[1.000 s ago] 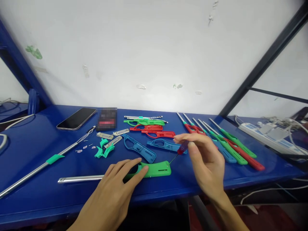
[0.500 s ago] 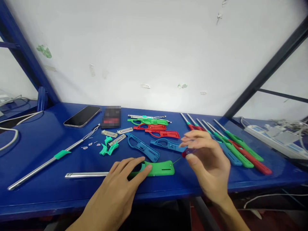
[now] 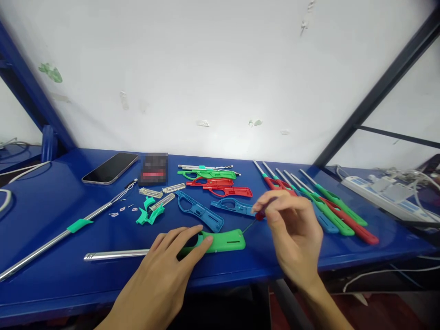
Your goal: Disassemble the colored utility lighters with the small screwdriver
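A green stick lighter (image 3: pixel 227 241) lies flat near the front of the table, its metal tube pointing left. Across its trigger part, my left hand (image 3: pixel 168 263) grips it, thumb and fingers closed on the body and hiding the middle. My right hand (image 3: pixel 297 231) is closed on the dark red handle of a screwdriver (image 3: pixel 260 215). The thin shaft slants down to the left, with its tip at a small screw spot on the lighter's right end. Just behind them lie two blue handle halves (image 3: pixel 199 211), open side up.
Finished-looking lighters (image 3: pixel 338 220) lie in a row at right, near a power strip (image 3: pixel 385 199). Behind are red handle halves (image 3: pixel 228 190), teal triggers (image 3: pixel 150 213), clear fuel tanks (image 3: pixel 163 201), a phone (image 3: pixel 112 168) and a pixelated dark box (image 3: pixel 153 167). A loose metal tube (image 3: pixel 99 211) lies left.
My right hand has closed further around the screwdriver handle and turned; the tip stays at the lighter's end. My left hand keeps its hold. The whole view has shifted slightly.
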Motion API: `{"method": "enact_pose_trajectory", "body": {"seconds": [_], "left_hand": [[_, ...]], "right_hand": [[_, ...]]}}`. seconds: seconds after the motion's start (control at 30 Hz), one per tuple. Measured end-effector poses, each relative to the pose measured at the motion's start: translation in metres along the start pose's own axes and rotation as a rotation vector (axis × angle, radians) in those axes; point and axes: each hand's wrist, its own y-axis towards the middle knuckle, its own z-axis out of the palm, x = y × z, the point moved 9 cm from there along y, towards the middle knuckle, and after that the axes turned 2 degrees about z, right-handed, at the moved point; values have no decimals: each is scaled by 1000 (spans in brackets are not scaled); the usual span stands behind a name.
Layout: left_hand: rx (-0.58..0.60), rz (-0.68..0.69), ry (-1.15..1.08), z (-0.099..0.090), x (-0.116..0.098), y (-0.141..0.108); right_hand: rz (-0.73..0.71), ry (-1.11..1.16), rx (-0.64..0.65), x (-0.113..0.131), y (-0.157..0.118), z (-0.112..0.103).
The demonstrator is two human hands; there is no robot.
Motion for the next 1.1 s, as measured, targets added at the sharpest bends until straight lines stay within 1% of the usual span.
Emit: {"method": "enact_pose_trajectory", "body": {"seconds": [0.1,0.17,0.2,0.3,0.33,0.37,0.4,0.47,0.5,0.53,0.57,0.63,0.73,0.87,1.0,1.1], "left_hand": [[4,0,11,-1,1,0],[0,1,12,-2,0,-1],[-1,-1,9,-2,0,-1],[-3,-5,8,-2,0,0],[0,-6,10,-1,0,0],[1,-7,13,-1,0,0],[1,-7,14,-1,0,1],[-6,-4,13,-2,-1,1],[-10,-2,15,-2,-1,1],[-14,0,19,-3,-1,1],[-14,2,23,-3,-1,1],[-18,6,23,-3,-1,1],[-23,8,6,-2,-1,0],[-6,0,15,0,1,0],[23,1,44,0,-1,2],[40,-8,54,-1,-3,2]], "right_hand": [[57,-20,48,-6,-2,5],[65,-8,49,-7,0,2],[58,24,27,-4,1,-3],[39,126,-63,7,8,-27],[61,96,-45,10,11,-32],[100,17,16,12,12,-33],[162,-113,139,10,11,-28],[297,-339,436,-2,0,-13],[346,-418,543,-8,-7,-7],[389,-476,621,-15,-13,-2],[422,-518,664,-21,-17,3],[485,-577,713,-33,-23,10],[538,-594,757,-45,-27,18],[560,-591,761,-51,-27,15],[539,-572,764,-54,-28,14],[473,-541,748,-54,-25,16]]}}
